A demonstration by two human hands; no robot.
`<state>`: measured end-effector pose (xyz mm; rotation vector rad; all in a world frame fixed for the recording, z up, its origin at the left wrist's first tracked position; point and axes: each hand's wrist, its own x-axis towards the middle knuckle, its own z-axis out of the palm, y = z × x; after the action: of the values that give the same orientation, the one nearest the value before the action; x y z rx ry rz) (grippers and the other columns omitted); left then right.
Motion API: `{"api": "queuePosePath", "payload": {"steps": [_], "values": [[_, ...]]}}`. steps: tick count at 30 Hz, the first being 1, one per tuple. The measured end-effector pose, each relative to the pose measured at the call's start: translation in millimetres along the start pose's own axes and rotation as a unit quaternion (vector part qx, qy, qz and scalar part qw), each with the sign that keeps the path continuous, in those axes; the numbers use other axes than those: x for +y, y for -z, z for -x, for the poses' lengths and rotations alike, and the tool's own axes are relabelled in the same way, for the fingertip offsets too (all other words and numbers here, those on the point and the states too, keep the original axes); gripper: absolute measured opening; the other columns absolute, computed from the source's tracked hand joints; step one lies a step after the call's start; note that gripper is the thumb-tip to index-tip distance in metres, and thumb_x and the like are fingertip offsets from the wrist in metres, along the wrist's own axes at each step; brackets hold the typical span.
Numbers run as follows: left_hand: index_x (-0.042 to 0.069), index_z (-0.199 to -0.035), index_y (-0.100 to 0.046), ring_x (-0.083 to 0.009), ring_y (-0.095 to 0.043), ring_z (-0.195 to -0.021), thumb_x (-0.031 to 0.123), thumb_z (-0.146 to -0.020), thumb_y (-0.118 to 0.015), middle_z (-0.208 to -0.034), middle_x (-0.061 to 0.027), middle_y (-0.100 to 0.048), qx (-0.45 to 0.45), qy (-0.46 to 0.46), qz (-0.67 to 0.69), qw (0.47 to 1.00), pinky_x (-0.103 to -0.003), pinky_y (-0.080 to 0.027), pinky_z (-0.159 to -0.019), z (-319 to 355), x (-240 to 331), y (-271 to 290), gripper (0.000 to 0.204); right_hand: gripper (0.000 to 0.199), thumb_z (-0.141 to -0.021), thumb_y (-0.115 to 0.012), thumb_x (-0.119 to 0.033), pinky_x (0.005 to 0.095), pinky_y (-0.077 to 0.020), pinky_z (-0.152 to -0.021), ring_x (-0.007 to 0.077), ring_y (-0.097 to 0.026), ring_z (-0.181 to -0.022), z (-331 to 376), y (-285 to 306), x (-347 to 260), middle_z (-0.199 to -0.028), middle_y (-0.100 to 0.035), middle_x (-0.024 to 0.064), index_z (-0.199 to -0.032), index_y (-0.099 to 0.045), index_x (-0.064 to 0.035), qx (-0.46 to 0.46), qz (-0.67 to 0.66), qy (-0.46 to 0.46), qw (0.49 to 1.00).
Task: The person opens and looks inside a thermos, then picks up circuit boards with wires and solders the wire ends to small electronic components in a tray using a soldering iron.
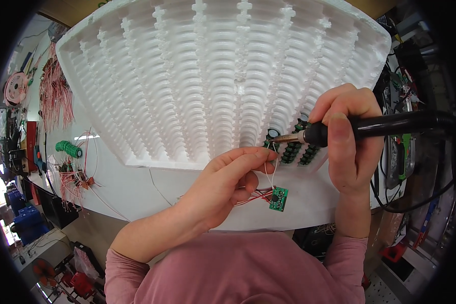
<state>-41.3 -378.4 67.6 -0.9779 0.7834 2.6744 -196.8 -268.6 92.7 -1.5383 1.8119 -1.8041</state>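
Note:
My right hand (352,142) is wrapped round the black handle of a soldering iron (395,125), whose metal tip points left. The tip reaches a small round green part with a dark ring (273,134), seated in the ribbed white foam tray (137,166). Close beside the tip, my left hand (225,175) is closed, thumb and finger pinching thin white wires (274,169). Those wires run down to a small green circuit board (277,199) lying on the white table. Red and dark wires (256,196) lead from the board to beneath my left hand. Exact contact at the tip is too small to tell.
More green round parts (291,152) stand in rows at the tray's near right. To the left lie a green ribbed stack (68,148) and bundles of red and white wires (55,96). The iron's black cable (415,209) loops down at the right.

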Motion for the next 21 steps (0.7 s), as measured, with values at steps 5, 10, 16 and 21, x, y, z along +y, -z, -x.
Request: {"api": "queuePosePath", "payload": {"steps": [5,10,16,21], "values": [[0.005,-0.099,-0.058,-0.0042,-0.033,-0.047,0.021,-0.090,-0.049,-0.080,0.0007,-0.055,0.013,0.002,0.001,1.000,-0.020,-0.022,-0.040,0.1,-0.7,-2.3,0.021,0.006,-0.082,-0.054,-0.001,0.0190,-0.0342,-0.052,0.0058,-0.043,-0.059,-0.2,0.2,0.5,-0.078,-0.050,0.0044,-0.081,-0.048,-0.0014,-0.001,0.004,0.004,1.000],[0.003,-0.098,-0.059,-0.0024,-0.034,-0.051,0.020,-0.088,-0.051,-0.084,-0.0007,-0.055,0.009,-0.007,0.033,0.999,-0.018,-0.023,-0.041,0.9,-3.3,-2.7,0.021,0.006,-0.082,-0.054,-0.001,0.0190,-0.0339,-0.051,0.0058,-0.043,-0.059,-0.2,0.2,-0.3,-0.078,-0.050,0.0044,-0.081,-0.049,-0.0015,0.003,-0.004,-0.005,1.000],[0.004,-0.097,-0.060,-0.0023,-0.034,-0.051,0.020,-0.088,-0.051,-0.083,0.0002,-0.055,0.014,-0.006,0.016,1.000,-0.018,-0.023,-0.041,1.7,-0.8,-6.3,0.020,0.007,-0.081,-0.056,-0.002,0.0185,-0.0325,-0.050,0.0048,-0.041,-0.057,0.7,0.1,-1.2,-0.076,-0.050,0.0026,-0.080,-0.049,-0.0021,0.007,-0.002,-0.015,1.000],[0.004,-0.096,-0.060,-0.0025,-0.035,-0.051,0.020,-0.088,-0.051,-0.082,0.0007,-0.055,0.014,-0.004,0.023,1.000,-0.018,-0.022,-0.040,1.8,-2.3,-6.1,0.020,0.008,-0.081,-0.057,-0.003,0.0186,-0.0302,-0.047,0.0036,-0.040,-0.053,0.2,-0.2,-4.3,-0.069,-0.047,0.0000,-0.078,-0.050,-0.0029,0.007,0.011,-0.019,1.000]]}}
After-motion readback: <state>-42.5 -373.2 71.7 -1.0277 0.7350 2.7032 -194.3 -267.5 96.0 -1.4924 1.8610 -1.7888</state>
